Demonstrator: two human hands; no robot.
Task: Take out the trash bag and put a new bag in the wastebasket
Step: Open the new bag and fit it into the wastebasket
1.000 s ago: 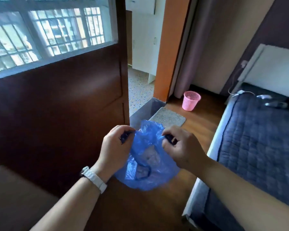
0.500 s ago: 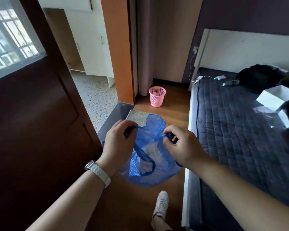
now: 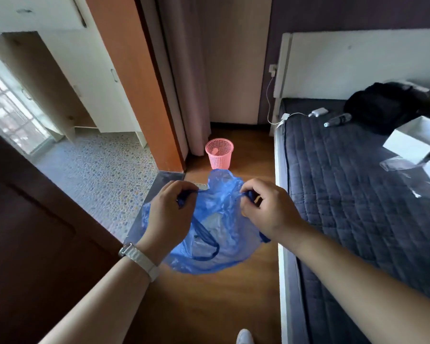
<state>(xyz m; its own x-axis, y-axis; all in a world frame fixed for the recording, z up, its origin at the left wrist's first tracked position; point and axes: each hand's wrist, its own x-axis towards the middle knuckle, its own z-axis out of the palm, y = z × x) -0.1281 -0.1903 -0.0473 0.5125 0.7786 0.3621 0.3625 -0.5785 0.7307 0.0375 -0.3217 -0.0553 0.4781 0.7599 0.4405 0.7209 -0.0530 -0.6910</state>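
A thin blue plastic trash bag (image 3: pixel 219 239) hangs in front of me, its mouth spread between both hands. My left hand (image 3: pixel 169 214) is shut on the bag's left rim and dark blue drawstring. My right hand (image 3: pixel 266 209) pinches the right rim. Pale contents show faintly through the plastic. A pink mesh wastebasket (image 3: pixel 219 153) stands on the wood floor beyond the bag, near the curtain, with a small pale item inside. It has no bag lining that I can see.
A bed with a dark quilted cover (image 3: pixel 358 194) runs along the right, holding a black bag, a white box and a charger cable. A dark wooden door (image 3: pixel 35 232) stands open on the left. An orange door frame (image 3: pixel 134 90) leads to a pebble-tiled room.
My view has swung right and moved forward, so the door's window has slid out of sight and the wastebasket appears nearer. Both hands keep the same hold on the blue bag.
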